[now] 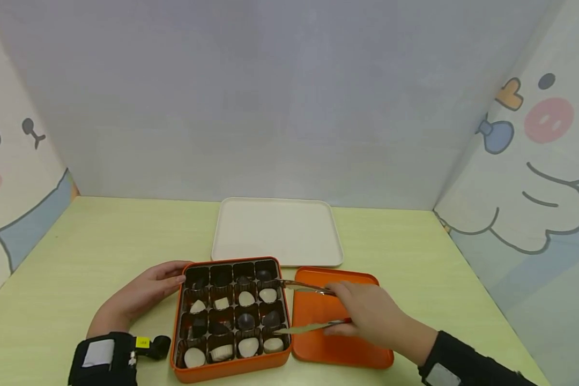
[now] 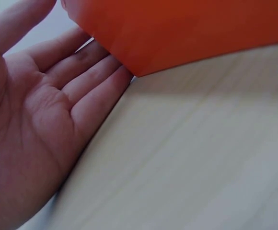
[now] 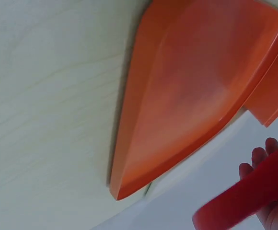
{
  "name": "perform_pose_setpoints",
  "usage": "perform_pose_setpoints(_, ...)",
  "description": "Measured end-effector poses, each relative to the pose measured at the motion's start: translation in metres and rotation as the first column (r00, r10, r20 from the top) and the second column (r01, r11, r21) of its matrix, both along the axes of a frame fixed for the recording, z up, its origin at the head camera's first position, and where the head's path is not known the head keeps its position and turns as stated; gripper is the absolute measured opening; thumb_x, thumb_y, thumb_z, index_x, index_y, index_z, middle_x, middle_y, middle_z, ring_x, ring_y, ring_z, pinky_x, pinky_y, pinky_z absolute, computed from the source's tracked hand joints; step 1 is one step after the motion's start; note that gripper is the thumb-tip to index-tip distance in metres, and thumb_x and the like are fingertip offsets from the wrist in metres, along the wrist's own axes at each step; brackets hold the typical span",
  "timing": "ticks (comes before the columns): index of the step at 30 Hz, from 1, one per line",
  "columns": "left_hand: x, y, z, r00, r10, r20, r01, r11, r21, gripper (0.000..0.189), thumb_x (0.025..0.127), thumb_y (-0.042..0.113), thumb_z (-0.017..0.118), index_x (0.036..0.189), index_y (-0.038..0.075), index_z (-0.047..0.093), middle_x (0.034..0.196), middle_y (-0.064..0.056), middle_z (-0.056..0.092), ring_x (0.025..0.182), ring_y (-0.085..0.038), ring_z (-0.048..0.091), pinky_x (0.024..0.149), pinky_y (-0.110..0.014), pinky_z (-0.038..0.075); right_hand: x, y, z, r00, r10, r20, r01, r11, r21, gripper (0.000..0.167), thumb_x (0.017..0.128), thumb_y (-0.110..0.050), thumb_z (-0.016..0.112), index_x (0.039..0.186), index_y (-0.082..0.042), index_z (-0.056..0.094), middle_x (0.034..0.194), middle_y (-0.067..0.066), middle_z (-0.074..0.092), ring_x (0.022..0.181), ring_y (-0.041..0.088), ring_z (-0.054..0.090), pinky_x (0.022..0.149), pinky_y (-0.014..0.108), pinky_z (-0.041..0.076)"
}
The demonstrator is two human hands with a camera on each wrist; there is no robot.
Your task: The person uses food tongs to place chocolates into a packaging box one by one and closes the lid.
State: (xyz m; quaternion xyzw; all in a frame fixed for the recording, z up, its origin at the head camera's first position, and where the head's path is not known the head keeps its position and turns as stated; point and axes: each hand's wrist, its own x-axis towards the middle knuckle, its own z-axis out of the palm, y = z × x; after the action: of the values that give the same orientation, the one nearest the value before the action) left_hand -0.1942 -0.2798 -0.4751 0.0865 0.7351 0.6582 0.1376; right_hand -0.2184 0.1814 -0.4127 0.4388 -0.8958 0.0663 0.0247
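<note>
In the head view, an orange box [image 1: 236, 367] holds a dark divided insert with rows of white and dark chocolates, one row of white chocolates [image 1: 248, 347] being nearest me. My left hand [image 1: 147, 292] rests against the box's far left corner. Its fingers lie fairly straight along the orange wall in the left wrist view. With my right hand [image 1: 373, 316] I hold tongs [image 1: 309, 327], their arms spread wide and both tips over the box's right edge. No chocolate is between the tips. The tongs' red handle shows blurred in the right wrist view.
An orange lid [image 1: 342, 351] lies right of the box, under the tongs and my right hand. Behind the box is a white tray [image 1: 277, 230] on the pale table [image 1: 125, 230]. A grey wall [image 1: 270, 107] stands at the back, with cartoon-printed panels on both sides.
</note>
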Motion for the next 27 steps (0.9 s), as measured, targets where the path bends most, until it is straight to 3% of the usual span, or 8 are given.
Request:
perform_pose_setpoints(4,0.001,0.000,0.001,1.000,0.001,-0.002,-0.001,1.000,0.008,0.058,0.102,0.021,0.054,0.144,-0.013,0.032,0.145,-0.030,0.036,0.119,-0.004,0.048,0.095,-0.018,0.041,-0.012,0.003,-0.005,0.994,-0.089,0.062,0.094,0.992,-0.086,0.075,0.077,-0.052,0.077,0.132,-0.011,0.046,0.104,0.001,0.060,0.088,0.013,0.059,0.073,0.033,0.054)
perform_pose_setpoints(8,0.000,0.000,0.000,1.000,0.007,0.009,-0.007,1.000,0.007,0.057,0.102,0.021,0.055,0.144,-0.011,0.034,0.143,-0.027,0.039,0.118,-0.006,0.050,0.095,-0.019,0.042,-0.029,0.007,-0.010,0.984,-0.164,0.074,0.172,0.978,-0.116,0.077,0.078,-0.046,0.078,0.134,-0.005,0.044,0.110,0.005,0.059,0.091,0.017,0.060,0.078,0.037,0.054)
perform_pose_setpoints(15,-0.001,0.002,0.001,1.000,0.010,0.019,-0.010,1.000,-0.010,0.059,0.101,0.024,0.056,0.144,-0.010,0.035,0.141,-0.026,0.043,0.118,-0.012,0.052,0.095,-0.021,0.044,-0.066,0.019,-0.021,0.959,-0.267,0.092,0.279,0.947,-0.160,0.073,0.078,-0.043,0.079,0.131,-0.003,0.047,0.110,0.008,0.059,0.087,0.020,0.057,0.074,0.037,0.053)
perform_pose_setpoints(23,0.000,0.001,0.002,1.000,0.010,0.017,-0.010,1.000,-0.017,0.058,0.101,0.024,0.056,0.144,-0.009,0.036,0.140,-0.025,0.045,0.118,-0.013,0.052,0.094,-0.021,0.044,-0.104,0.027,-0.030,0.888,-0.293,0.353,0.397,0.876,-0.272,0.069,0.084,-0.033,0.079,0.137,-0.002,0.046,0.122,0.017,0.054,0.101,0.031,0.053,0.086,0.046,0.048)
perform_pose_setpoints(27,0.000,0.002,0.002,1.000,0.009,0.015,-0.009,1.000,-0.018,0.058,0.101,0.024,0.056,0.144,-0.009,0.036,0.140,-0.025,0.045,0.119,-0.012,0.051,0.095,-0.020,0.043,-0.118,0.027,-0.032,0.867,-0.276,0.415,0.417,0.858,-0.299,0.066,0.083,-0.027,0.080,0.136,-0.001,0.049,0.125,0.020,0.054,0.106,0.034,0.052,0.092,0.050,0.046)
